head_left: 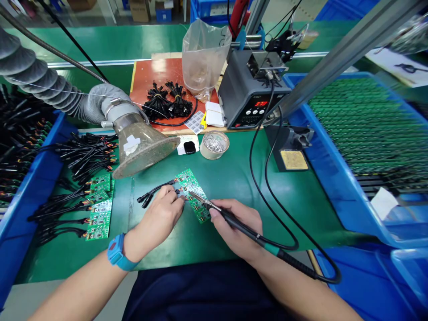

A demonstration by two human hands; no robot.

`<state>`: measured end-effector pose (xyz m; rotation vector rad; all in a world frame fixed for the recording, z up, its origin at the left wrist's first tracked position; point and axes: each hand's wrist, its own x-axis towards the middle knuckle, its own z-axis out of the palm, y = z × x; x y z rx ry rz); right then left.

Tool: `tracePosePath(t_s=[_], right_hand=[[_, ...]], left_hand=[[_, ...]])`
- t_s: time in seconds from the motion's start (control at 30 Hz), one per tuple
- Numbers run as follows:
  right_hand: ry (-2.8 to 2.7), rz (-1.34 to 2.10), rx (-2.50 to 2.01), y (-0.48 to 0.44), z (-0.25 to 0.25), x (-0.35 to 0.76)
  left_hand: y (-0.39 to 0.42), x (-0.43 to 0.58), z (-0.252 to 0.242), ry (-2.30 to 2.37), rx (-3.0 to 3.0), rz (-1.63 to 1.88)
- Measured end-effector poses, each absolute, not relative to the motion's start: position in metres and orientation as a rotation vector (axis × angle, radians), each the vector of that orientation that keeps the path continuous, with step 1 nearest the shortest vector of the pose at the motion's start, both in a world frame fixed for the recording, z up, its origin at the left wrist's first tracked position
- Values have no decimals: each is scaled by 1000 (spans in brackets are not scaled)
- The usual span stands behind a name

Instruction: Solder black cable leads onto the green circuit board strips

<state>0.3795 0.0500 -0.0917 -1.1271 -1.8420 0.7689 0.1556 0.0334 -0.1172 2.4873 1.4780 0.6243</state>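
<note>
My right hand (pixel 239 225) is wrapped round a soldering iron (pixel 234 220), whose tip reaches down to the middle of a green circuit board (pixel 199 209) lying aslant on the bench. At the board's left edge my left hand (pixel 163 211) is closed, thumb and fingers pinched on the end of a cable where its wires meet the board; the fingers hide most of it. Black cables (pixel 155 189) with plugs stick out to the left from behind that hand, at least one joined to the board's upper end. A blue wristband (pixel 118 254) circles my left wrist.
Wired boards (pixel 100 218) and a blue bin (pixel 40 178) stand left. A fume hood (pixel 143 142) overhangs the bench. Behind the board sit a solder tin (pixel 214 145) and soldering station (pixel 250 96); right are an iron stand (pixel 289 147) and a blue crate (pixel 337 178) of boards.
</note>
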Motion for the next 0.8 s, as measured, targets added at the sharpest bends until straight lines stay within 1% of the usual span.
tracePosePath(t_s=[0.3, 0.47, 0.63, 0.7, 0.8], right_hand=[[-1831, 738, -1183, 50, -95, 388], [-1803, 696, -1171, 52, -106, 389], [-1778, 656, -1357, 50, -119, 391], [-1746, 714, -1419, 48, -122, 390], [-1716, 775, -1387, 45, -130, 388]], left_hand=[[32, 156, -118, 1494, 2472, 583], [37, 153, -119, 1486, 2505, 545], [38, 158, -111, 1606, 2661, 424], [31, 156, -107, 1678, 2714, 510], [11, 137, -98, 1662, 2719, 715]])
